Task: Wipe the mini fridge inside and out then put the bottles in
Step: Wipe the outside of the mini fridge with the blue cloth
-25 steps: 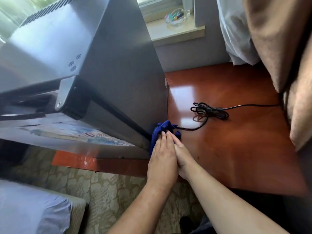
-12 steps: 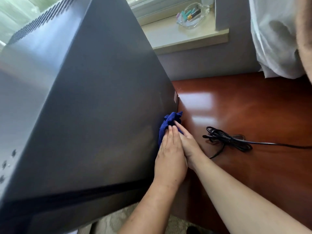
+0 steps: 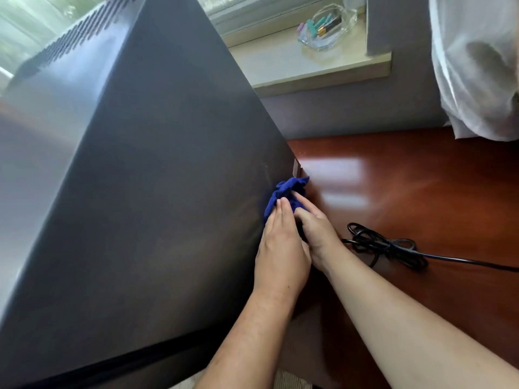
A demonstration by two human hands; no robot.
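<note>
The dark grey mini fridge (image 3: 146, 192) fills the left of the view and stands on a glossy red-brown wooden table (image 3: 421, 197). A crumpled blue cloth (image 3: 286, 192) is pressed against the fridge's right side wall, low down near its back corner. My left hand (image 3: 280, 248) lies flat over the cloth with fingers together. My right hand (image 3: 314, 228) sits beside it, fingers on the cloth as well. No bottles are in view.
A coiled black power cord (image 3: 387, 245) lies on the table just right of my hands and runs off to the right. A glass dish (image 3: 325, 26) with small coloured items sits on the window sill. White fabric (image 3: 477, 66) hangs at upper right.
Both hands with the cloth have slid along the fridge's side wall toward its back corner. The view has swung up and right, so the open door and floor are out of sight.
</note>
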